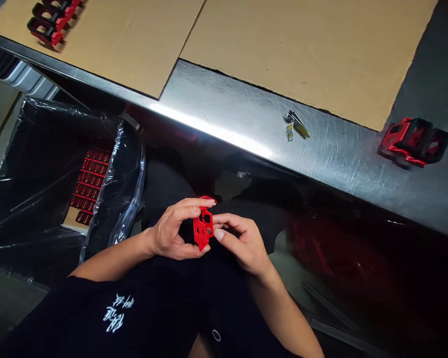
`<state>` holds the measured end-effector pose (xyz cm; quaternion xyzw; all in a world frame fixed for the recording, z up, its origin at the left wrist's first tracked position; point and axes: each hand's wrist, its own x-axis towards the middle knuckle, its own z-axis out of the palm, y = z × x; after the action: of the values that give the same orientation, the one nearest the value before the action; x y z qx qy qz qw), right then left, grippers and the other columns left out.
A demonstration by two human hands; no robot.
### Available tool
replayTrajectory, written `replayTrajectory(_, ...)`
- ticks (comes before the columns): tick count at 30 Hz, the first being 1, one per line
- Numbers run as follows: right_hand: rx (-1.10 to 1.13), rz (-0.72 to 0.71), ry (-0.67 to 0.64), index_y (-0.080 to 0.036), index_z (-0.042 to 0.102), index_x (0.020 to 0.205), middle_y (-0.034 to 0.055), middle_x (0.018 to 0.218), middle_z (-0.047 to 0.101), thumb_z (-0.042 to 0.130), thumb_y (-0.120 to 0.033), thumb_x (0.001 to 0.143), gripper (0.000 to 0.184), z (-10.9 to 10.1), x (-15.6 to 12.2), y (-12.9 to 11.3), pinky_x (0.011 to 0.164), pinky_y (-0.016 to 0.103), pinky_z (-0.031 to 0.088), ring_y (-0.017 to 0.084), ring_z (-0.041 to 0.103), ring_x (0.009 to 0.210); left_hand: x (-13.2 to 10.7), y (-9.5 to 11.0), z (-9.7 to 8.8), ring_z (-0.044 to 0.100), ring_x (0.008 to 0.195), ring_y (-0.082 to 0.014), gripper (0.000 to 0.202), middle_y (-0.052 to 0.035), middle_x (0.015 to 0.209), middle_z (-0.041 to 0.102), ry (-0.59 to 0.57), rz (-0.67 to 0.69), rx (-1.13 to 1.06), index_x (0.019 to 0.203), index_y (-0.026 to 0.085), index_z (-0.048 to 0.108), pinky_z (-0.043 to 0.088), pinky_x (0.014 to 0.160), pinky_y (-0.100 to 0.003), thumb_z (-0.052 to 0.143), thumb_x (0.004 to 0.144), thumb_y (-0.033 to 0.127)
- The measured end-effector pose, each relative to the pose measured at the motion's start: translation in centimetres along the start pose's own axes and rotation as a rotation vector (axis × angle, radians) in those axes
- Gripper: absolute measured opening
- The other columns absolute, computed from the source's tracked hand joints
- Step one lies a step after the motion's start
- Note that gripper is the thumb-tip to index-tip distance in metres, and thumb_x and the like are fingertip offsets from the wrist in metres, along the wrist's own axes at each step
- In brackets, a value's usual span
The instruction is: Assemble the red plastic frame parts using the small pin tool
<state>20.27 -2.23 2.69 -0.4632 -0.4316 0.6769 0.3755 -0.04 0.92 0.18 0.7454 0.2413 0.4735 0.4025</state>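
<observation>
Holding a red plastic part between curled left hand and right hand (steel table edge beyond, room between).

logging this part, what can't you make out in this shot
Head view:
red plastic part: far side hidden by left hand and right hand
red parts in black plastic liner: partly hidden by clear plastic film
red-and-black parts on cardboard: cut off by top edge
yellowish scrap on steel table: too small to identify

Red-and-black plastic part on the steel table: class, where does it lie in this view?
The red-and-black plastic part lies at the far right of the head view, on the steel table, just right of the cardboard sheet.
</observation>
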Motion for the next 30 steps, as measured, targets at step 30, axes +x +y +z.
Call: replayTrajectory(30,0.41,0.261,-0.141,-0.021,0.078,0.104,0.004,0.084,0.077,0.086,-0.045,0.079,0.036,1.1,-0.5,1.6,0.073,0.029,0.053,0.016,0.068,0.072,-1.1,-0.5,0.7,0.065,0.13,-0.0332,0.092,-0.0206,0.148,0.058,0.053,-0.217,-0.31,0.148,0.027,0.035,0.058,0.106,-0.052,0.088,0.072,0.022)
